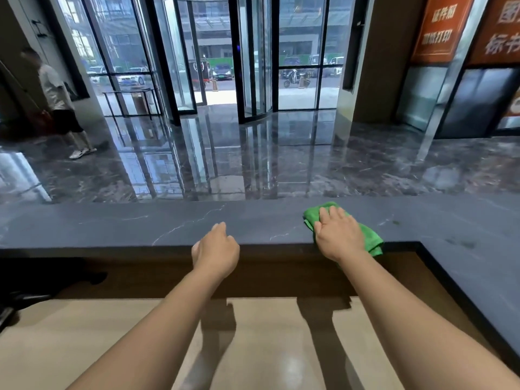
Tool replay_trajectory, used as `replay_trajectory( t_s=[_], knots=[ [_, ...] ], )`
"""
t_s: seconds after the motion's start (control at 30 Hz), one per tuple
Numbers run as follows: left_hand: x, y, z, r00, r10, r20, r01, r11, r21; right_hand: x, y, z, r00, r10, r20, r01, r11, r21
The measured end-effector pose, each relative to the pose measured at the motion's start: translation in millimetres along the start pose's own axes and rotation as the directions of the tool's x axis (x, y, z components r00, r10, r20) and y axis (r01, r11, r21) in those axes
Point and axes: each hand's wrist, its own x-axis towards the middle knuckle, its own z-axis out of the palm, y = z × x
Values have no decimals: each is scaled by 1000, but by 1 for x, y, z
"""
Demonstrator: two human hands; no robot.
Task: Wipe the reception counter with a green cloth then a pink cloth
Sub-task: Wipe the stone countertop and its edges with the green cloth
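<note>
The reception counter (140, 226) is a dark grey stone top with pale veins that runs across the view and turns toward me on the right. A folded green cloth (371, 237) lies on it near the front edge, one corner hanging over. My right hand (339, 235) lies flat on this cloth, palm down. My left hand (215, 249) hovers at the counter's front edge, fingers loosely curled, holding nothing. No pink cloth is in view.
Below the counter lies a beige lower desk (112, 327), with dark objects (22, 294) at its left end. Beyond the counter is a glossy dark lobby floor (253, 159), glass doors (253, 66), and a person (56, 99) walking at far left.
</note>
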Motion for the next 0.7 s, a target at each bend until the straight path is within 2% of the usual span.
replay_trajectory(
  t_s=[0.13,0.23,0.33,0.43,0.57,0.7],
  knots=[
    [20,-17,-10,999,-11,41,7,996,86,1,-68,5,990,-135,41,132,989,71],
    [32,-29,-16,999,-16,52,4,974,226,9,-124,7,962,-255,101,245,964,99],
    [34,-32,-18,996,34,80,-63,917,393,28,-166,11,930,-335,149,326,942,82],
    [35,-28,-16,992,73,100,-112,873,475,48,-189,11,899,-392,196,383,920,85],
    [37,-24,-15,989,65,131,-125,839,529,69,-177,7,900,-366,238,338,929,149],
    [37,-26,-17,985,72,157,-147,827,543,86,-118,7,964,-173,202,152,982,113]
  ],
)
